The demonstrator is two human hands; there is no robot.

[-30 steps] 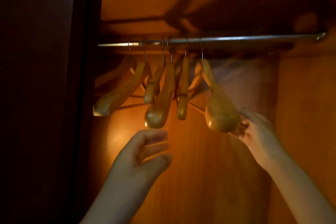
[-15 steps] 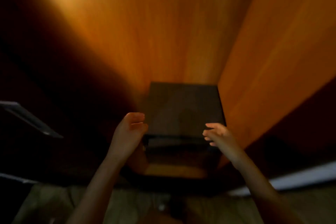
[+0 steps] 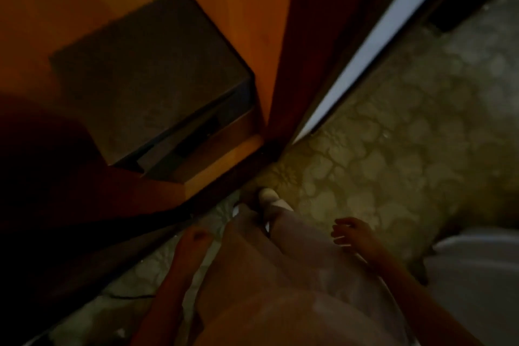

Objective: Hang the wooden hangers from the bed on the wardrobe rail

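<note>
No wooden hangers show here, and the wardrobe rail is out of view above the frame; neither hand carries a hanger. The left hand (image 3: pixel 193 237) hangs low beside the near leg, fingers loosely curled on nothing. The right hand (image 3: pixel 349 233) is held out to the right of the leg, fingers relaxed and apart, also holding nothing. The two hands are well apart, one on each side of the pale trouser leg (image 3: pixel 303 250). Judging by the free hands and the downward gaze, the person is between hangers and turning from the wardrobe to fetch the next one.

The open wardrobe (image 3: pixel 233 37) fills the far left, its orange wood panels lit from within. On its floor, against the right side panel, sits a dark box (image 3: pixel 146 73), possibly a small safe, though blur leaves that unsure. A pale shoe (image 3: pixel 269 197) stands on the patterned carpet (image 3: pixel 407 135) just beside the wardrobe's front edge. A white strip (image 3: pixel 373 45) runs diagonally on the far right, perhaps a door edge. A pale rounded shape (image 3: pixel 471 275) at the near right may be the bed's corner; I cannot tell.

No brand, label or writing can be read.
</note>
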